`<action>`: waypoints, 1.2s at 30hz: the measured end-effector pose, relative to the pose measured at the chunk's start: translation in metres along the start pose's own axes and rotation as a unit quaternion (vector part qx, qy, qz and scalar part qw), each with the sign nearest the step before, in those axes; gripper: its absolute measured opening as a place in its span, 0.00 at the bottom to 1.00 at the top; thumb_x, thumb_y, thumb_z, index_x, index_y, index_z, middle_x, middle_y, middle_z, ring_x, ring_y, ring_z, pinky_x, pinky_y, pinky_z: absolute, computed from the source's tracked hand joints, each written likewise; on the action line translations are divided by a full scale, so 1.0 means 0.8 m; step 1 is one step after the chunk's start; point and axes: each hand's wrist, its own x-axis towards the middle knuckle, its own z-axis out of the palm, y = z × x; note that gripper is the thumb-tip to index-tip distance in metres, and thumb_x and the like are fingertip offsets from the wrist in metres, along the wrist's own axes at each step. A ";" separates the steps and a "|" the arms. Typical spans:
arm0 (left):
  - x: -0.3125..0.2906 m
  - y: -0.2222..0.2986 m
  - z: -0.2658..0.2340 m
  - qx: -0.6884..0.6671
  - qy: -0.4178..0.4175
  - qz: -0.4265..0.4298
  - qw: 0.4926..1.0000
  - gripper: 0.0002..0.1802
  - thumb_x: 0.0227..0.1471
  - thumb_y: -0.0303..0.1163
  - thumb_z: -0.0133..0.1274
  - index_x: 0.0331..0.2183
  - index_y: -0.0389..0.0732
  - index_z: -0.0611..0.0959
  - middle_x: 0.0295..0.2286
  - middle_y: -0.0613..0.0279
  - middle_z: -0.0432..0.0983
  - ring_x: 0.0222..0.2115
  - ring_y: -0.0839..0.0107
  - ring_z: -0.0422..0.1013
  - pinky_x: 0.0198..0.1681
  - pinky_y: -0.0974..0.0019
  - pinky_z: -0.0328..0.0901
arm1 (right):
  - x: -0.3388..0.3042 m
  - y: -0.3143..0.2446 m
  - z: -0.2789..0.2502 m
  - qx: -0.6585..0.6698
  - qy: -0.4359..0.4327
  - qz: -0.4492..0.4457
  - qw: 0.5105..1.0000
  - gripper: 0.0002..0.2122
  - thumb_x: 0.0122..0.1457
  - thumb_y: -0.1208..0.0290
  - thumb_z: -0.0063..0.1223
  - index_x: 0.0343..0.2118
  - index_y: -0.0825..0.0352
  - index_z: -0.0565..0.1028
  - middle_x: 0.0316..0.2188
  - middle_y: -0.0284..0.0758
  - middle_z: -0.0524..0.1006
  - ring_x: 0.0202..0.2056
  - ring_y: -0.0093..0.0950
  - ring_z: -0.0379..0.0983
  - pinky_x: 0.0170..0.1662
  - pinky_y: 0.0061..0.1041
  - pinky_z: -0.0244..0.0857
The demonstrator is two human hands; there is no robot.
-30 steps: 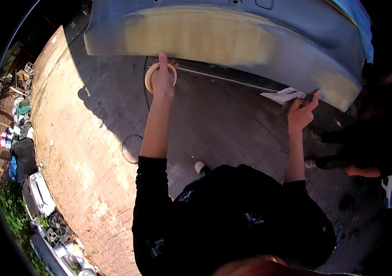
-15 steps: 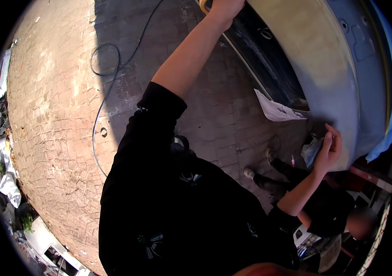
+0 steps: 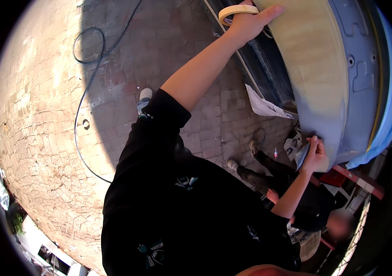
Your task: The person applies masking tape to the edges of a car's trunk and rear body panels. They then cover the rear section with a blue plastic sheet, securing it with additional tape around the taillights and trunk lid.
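A cream roll of masking tape (image 3: pixel 226 14) is in my left hand (image 3: pixel 247 26), at the far edge of the view. My left thumb stretches right onto a curved car body panel (image 3: pixel 313 50), smooth, part pale yellow and part grey. My right hand (image 3: pixel 314 156) is at the panel's near end, its fingers bent and pinched together. Whatever these fingers grip, if anything, is too small or hidden to make out. A dark recessed part of the car (image 3: pixel 269 60) runs along the panel's left side, with a sheet of white paper (image 3: pixel 265 103) hanging at its near end.
Blue sheeting (image 3: pixel 391 92) covers the car's right side. Another person in dark clothes (image 3: pixel 313 207) is at the lower right, close to my right forearm. A thin dark hose (image 3: pixel 85 96) curls over the paved ground (image 3: pixel 44 115). A small bottle (image 3: pixel 275 152) stands near the person's legs.
My left hand has moved right with the tape roll, its thumb now over the panel. My right hand has shifted slightly left and nearer, against the panel's end. The whole view has shifted.
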 end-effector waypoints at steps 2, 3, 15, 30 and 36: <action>-0.015 -0.003 -0.008 0.003 0.031 -0.015 0.999 0.22 0.56 0.45 0.61 0.44 0.39 0.77 0.31 0.70 0.74 0.30 0.79 0.69 0.33 0.71 0.65 | 0.005 0.021 0.016 0.010 -0.013 0.021 1.000 0.12 0.65 0.67 0.55 0.26 0.68 0.78 0.25 0.26 0.78 0.26 0.10 0.62 0.30 0.14 0.53; -0.019 -0.007 -0.014 0.015 0.041 -0.061 0.997 0.25 0.54 0.45 0.62 0.47 0.37 0.77 0.37 0.65 0.77 0.37 0.76 0.71 0.41 0.69 0.66 | 0.006 0.033 0.027 0.027 -0.003 0.013 1.000 0.12 0.64 0.68 0.55 0.26 0.70 0.80 0.25 0.27 0.78 0.27 0.11 0.63 0.31 0.15 0.55; -0.032 -0.120 -0.071 0.062 0.111 -0.297 0.946 0.27 0.53 0.51 0.62 0.43 0.36 0.80 0.33 0.67 0.78 0.31 0.76 0.70 0.38 0.70 0.66 | 0.030 0.111 0.152 0.347 -0.024 0.286 0.893 0.28 0.64 0.43 0.47 0.34 0.70 0.81 0.23 0.33 0.79 0.12 0.16 0.58 0.18 0.19 0.50; -0.040 -0.165 -0.083 -0.176 0.063 -0.258 0.948 0.24 0.50 0.35 0.67 0.46 0.33 0.80 0.40 0.60 0.80 0.41 0.75 0.74 0.46 0.68 0.69 | 0.050 0.126 0.220 0.698 -0.291 0.327 0.567 0.43 0.53 0.28 0.45 0.54 0.70 0.72 0.46 0.43 0.79 0.18 0.21 0.60 0.26 0.17 0.57; -0.042 -0.193 -0.074 -0.108 0.039 -0.193 0.975 0.26 0.50 0.44 0.65 0.42 0.33 0.80 0.35 0.59 0.80 0.39 0.72 0.75 0.44 0.65 0.68 | 0.046 0.162 0.198 0.667 -0.210 0.346 0.625 0.42 0.54 0.32 0.48 0.59 0.68 0.68 0.56 0.41 0.74 0.18 0.22 0.63 0.26 0.20 0.58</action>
